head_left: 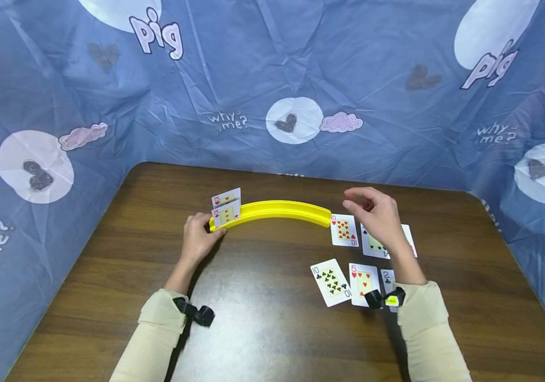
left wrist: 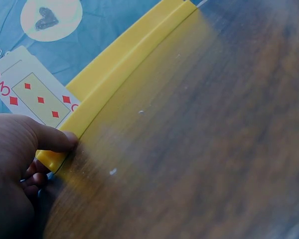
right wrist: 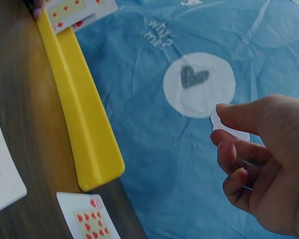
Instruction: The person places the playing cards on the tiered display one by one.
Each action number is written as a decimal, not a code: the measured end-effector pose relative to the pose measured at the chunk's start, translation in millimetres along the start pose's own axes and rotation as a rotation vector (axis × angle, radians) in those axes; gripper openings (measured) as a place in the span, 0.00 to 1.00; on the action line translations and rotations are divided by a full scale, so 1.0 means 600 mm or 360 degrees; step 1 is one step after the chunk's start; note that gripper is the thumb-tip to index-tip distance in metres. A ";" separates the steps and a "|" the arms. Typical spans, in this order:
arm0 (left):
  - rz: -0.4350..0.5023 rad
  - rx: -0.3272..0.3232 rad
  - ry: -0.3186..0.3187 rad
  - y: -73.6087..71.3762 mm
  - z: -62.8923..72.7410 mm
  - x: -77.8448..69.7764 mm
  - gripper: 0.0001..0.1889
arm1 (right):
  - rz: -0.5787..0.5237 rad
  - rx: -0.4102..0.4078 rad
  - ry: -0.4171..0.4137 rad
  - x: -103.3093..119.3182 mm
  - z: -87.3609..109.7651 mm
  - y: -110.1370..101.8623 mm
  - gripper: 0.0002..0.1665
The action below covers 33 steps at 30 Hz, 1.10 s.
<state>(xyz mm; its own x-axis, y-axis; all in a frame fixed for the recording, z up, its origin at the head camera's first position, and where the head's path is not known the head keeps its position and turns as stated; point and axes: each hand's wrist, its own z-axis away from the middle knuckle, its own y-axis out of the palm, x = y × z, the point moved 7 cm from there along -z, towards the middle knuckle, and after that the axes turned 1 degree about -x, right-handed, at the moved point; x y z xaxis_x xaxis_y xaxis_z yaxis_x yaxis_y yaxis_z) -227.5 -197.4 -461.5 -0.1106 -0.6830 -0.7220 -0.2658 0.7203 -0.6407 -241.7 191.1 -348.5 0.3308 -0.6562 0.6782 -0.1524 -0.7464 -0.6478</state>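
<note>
A curved yellow card holder (head_left: 282, 209) rests on the table. Its left end is gripped by my left hand (head_left: 198, 239), with the thumb (left wrist: 60, 140) against the front side. Two cards stand in the holder beside that hand: a three of diamonds (head_left: 227, 214) in front and another red three (head_left: 225, 198) behind it. My right hand (head_left: 377, 215) hovers past the holder's right end, fingers loosely bent, with nothing between thumb and fingers in the right wrist view. Below it lie a ten of hearts (head_left: 344, 232) and a black four (head_left: 371, 245), partly covered by the hand.
Nearer the front lie a ten of clubs (head_left: 331, 283), a five of hearts (head_left: 363, 281) and a two of clubs (head_left: 387, 277), partly hidden by the right wrist strap. Another card (head_left: 410, 241) shows behind the right wrist. Blue printed cloth (head_left: 253, 69) hangs around the table (head_left: 263, 307).
</note>
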 end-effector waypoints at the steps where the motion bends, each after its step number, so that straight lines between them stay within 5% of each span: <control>1: -0.0004 0.0001 -0.0001 0.000 0.000 0.000 0.18 | 0.0008 -0.0008 0.0002 -0.004 0.001 -0.003 0.16; 33: -0.0003 0.0008 -0.0005 0.003 0.001 0.004 0.18 | 0.0182 -0.0115 0.0255 -0.144 0.049 -0.094 0.17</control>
<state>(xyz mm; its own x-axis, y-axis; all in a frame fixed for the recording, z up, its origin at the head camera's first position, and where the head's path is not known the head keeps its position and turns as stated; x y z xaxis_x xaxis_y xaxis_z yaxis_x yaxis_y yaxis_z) -227.7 -197.3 -464.6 -0.1073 -0.6838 -0.7217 -0.2614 0.7198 -0.6431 -234.5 293.0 -381.0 0.1561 -0.7422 0.6517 -0.2487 -0.6681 -0.7013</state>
